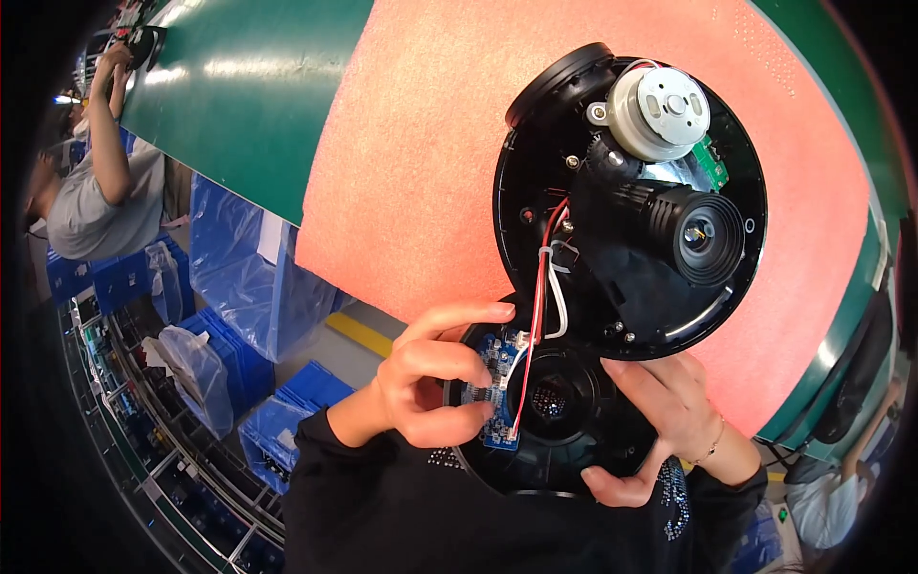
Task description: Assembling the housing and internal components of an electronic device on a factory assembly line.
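Note:
A round black housing [612, 306] lies open on the orange mat, with a silver motor [660, 110] and a black ribbed lens [703, 237] inside. Red and white wires [542, 287] run from it to a blue circuit board [501, 435] in a smaller black cover [588, 421] at the mat's near edge. My left hand [430, 378] is closed, thumb and fingers pinching at the board. My right hand [665, 411] grips the right rim of the cover, thumb at its lower edge and fingers partly hidden beneath the round housing.
The orange mat [402, 191] covers part of a green table [249, 86]. Blue bins [234, 258] with plastic liners stand at the left, beside a rack of rails [163, 488]. One person [105, 210] works at the far left; another [822, 507] is at the lower right.

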